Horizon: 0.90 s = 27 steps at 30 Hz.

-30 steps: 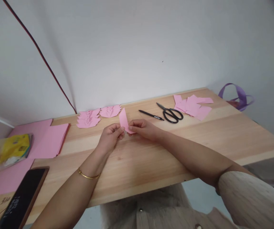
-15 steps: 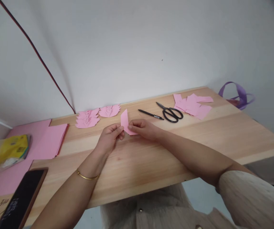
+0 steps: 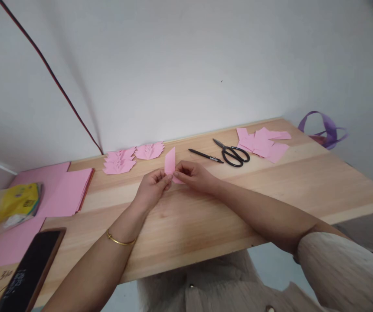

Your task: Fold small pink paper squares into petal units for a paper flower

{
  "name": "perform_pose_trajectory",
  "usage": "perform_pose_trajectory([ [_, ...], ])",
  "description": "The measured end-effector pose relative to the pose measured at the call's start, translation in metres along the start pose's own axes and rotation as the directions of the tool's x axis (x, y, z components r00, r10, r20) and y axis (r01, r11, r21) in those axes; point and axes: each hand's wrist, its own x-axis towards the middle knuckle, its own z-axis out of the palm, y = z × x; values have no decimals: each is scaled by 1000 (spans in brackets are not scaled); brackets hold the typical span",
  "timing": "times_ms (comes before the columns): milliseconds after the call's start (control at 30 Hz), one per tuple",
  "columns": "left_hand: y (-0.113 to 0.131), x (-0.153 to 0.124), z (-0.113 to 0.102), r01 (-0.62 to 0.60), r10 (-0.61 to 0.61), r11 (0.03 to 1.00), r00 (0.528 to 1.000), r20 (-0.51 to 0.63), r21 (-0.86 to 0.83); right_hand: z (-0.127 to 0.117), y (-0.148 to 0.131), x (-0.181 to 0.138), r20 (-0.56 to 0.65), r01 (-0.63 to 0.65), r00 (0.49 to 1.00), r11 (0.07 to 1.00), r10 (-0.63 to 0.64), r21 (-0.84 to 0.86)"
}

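Observation:
A small folded pink paper piece [image 3: 170,161] stands upright over the middle of the wooden table [image 3: 271,182], its pointed end up. My left hand [image 3: 152,188] pinches its lower left edge. My right hand [image 3: 194,174] pinches its lower right edge, fingers curled. Both hands meet at the base of the paper, just above the tabletop.
Cut pink paper shapes [image 3: 133,157] lie behind the hands. A black pen [image 3: 205,156], black scissors [image 3: 232,153] and loose pink scraps [image 3: 263,143] lie to the right. A pink paper stack [image 3: 67,190], yellow packet [image 3: 12,206] and dark phone [image 3: 30,271] lie left. Purple ribbon [image 3: 325,130] sits far right.
The pink piece has turned more upright and edge-on, and my two hands have drawn closer together at its base.

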Motion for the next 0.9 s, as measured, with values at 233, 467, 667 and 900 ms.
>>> perform_pose_trajectory([
  [233, 8, -3, 3, -6, 5, 998, 1000, 25, 57, -2, -1, 0, -36, -1, 999, 1000, 1, -11],
  [467, 9, -5, 0, 10, -13, 990, 1000, 16, 139, 0, 0, 0, -13, 13, 1000, 1000, -13, 13],
  [667, 12, -5, 1, 17, -28, 986, 997, 68, 165, -1, 2, 0, -24, 4, 1000, 1000, -4, 10],
  [900, 11, -5, 1, -2, -10, 986, 997, 76, 166, -1, 0, 1, -20, -26, 999, 997, 27, 69],
])
